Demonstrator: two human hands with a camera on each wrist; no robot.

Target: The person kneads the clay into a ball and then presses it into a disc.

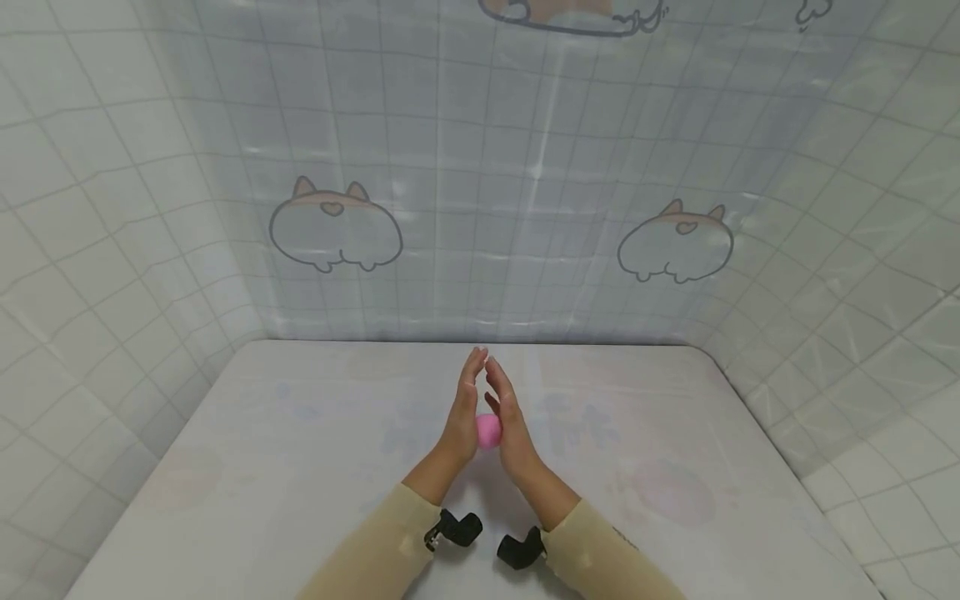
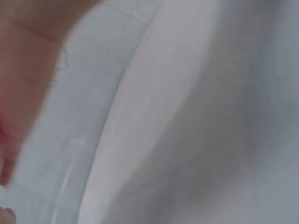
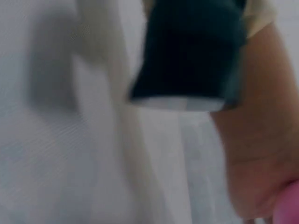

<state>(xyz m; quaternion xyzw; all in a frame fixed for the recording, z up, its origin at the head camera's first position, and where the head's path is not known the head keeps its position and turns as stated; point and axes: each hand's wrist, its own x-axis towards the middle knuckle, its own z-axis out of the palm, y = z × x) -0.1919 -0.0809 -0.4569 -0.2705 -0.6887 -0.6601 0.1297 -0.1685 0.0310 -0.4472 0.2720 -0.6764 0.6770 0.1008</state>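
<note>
Fingers [image 1: 469,377] straight, the left hand [image 1: 461,423] and right hand [image 1: 514,429] face each other, holding a small, round pink ball [image 1: 488,432] between them over the white, faintly patterned surface [image 1: 300,492], presumably because neither, kept flat, could secure it alone.

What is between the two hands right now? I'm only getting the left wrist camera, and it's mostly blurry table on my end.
Observer: A pink ball, with the left hand on one side of it and the right hand on the other.

Operator: Okay, is it wrapped up tight or just sandwiched?

Observer: Sandwiched. In the head view, the fingers of both hands are mostly straight, not curled round it.

Operator: Got it. And what about the clothing?

Observer: Beige sleeves on both arms.
</note>
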